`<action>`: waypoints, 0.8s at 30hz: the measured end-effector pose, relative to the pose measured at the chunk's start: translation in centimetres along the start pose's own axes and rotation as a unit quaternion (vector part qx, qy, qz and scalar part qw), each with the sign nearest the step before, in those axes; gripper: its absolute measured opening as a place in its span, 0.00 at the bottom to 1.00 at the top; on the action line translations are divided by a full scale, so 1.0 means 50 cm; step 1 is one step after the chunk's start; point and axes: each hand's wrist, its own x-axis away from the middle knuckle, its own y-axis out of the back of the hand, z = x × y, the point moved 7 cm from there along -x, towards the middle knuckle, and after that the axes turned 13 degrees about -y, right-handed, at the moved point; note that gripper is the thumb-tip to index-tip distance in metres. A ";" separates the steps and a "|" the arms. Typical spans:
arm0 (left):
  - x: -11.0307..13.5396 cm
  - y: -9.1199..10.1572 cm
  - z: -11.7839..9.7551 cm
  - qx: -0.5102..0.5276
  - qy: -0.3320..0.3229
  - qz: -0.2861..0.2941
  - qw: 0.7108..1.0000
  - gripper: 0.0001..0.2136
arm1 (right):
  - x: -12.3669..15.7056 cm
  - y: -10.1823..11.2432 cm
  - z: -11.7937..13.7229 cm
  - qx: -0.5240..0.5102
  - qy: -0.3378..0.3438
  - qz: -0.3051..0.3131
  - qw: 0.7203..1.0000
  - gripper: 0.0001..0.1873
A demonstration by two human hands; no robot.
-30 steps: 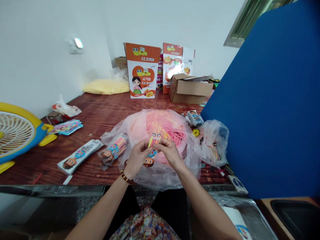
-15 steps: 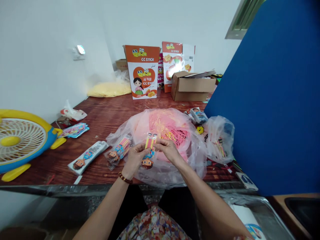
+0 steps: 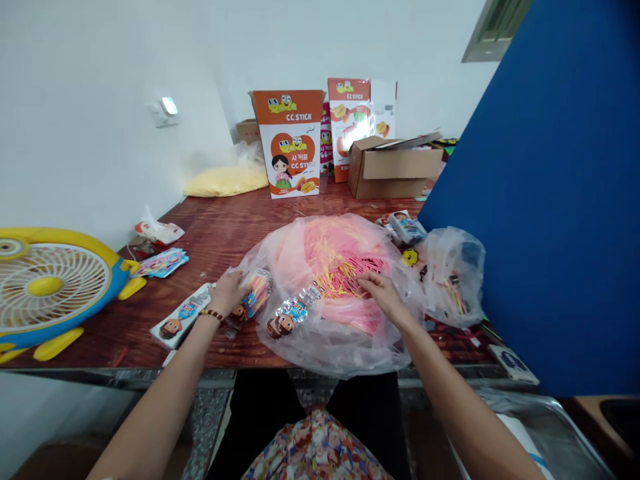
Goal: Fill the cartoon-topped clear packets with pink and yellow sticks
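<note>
Grip first: the right hand (image 3: 383,293) has thumb and fingers drawn close together over the pink and yellow sticks (image 3: 340,270), though whether any stick is caught between them, I cannot tell. Over on the other side, the left hand (image 3: 229,293) is curled beside the filled packets (image 3: 260,290), and its fingertips are too hidden to say if it holds one.

So, the score: a little cluster of packets has sticks showing inside, which looks like finished work. One printed packet (image 3: 295,312) lies on the near side of the big clear bag (image 3: 345,353), no coloured sticks visible in it. A flat packet stack (image 3: 183,317) sits on the tabletop (image 3: 220,220) at left, and that big bag holds a generous loose heap, so plenty looks left.

Containers now! A small clear bag (image 3: 453,250) at right has a few sticks low inside; the open cardboard box (image 3: 395,170) behind has flat pieces poking out, deeper contents hidden.
</note>
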 end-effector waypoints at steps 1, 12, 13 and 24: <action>0.011 0.000 -0.014 -0.014 -0.006 -0.029 0.999 0.17 | -0.005 0.004 -0.007 0.002 -0.002 -0.004 1.000 0.15; 0.076 -0.115 -0.256 0.027 -0.172 -0.054 0.983 0.06 | -0.070 0.062 -0.023 0.076 -0.016 -0.055 0.995 0.11; 0.069 -0.116 -0.255 0.044 -0.165 -0.050 0.984 0.04 | -0.070 0.071 -0.024 0.079 -0.022 -0.061 0.995 0.10; 0.058 -0.089 -0.214 0.160 -0.152 -0.112 0.969 0.08 | -0.074 0.091 -0.010 0.204 0.013 -0.085 0.975 0.09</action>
